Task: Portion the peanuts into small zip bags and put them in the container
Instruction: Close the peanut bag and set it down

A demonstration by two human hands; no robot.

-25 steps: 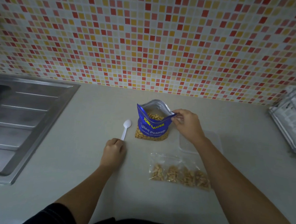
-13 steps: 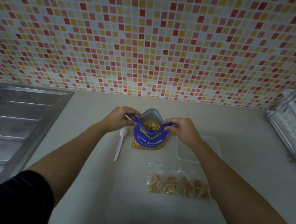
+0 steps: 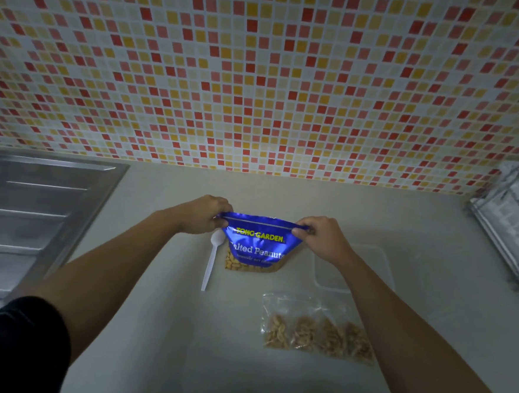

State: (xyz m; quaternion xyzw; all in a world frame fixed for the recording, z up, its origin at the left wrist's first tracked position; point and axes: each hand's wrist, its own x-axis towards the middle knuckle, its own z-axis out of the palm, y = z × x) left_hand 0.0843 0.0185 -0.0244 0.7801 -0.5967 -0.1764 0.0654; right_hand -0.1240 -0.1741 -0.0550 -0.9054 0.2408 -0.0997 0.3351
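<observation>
Left grip: my left grip (image 3: 203, 215) pinches the left top corner of the peanut pouch (image 3: 258, 245), fingers curled round the edge.
Right grip: my right grip (image 3: 320, 237) pinches the right top corner the same way, so the mouth is drawn flat and taut between the two.
Pouch: it stands on the worktop (image 3: 180, 344) at the middle, toward the far side, with peanuts showing through the window along its bottom.
Spoon: a white plastic spoon (image 3: 210, 263) lies just left of the pouch, bowl at the far end beside my left grip, handle pointing near.
Small zip bags: the filled zip bags (image 3: 316, 332) lie flat on the worktop, near and right of the pouch, under my right forearm. I cannot tell how many there are or whether they are sealed.
Container: the clear container (image 3: 373, 265) sits right of the pouch, partly behind my right forearm, and nothing shows inside it.
Surroundings: sink (image 3: 36, 211) at the left, dish rack (image 3: 514, 220) at the far right.
Step in hand: I judge the scooping is finished and I am closing the pouch.
Next move: run thumb and fingers along the zip strip until it seals, let go, then lift the zip bags into the container.
</observation>
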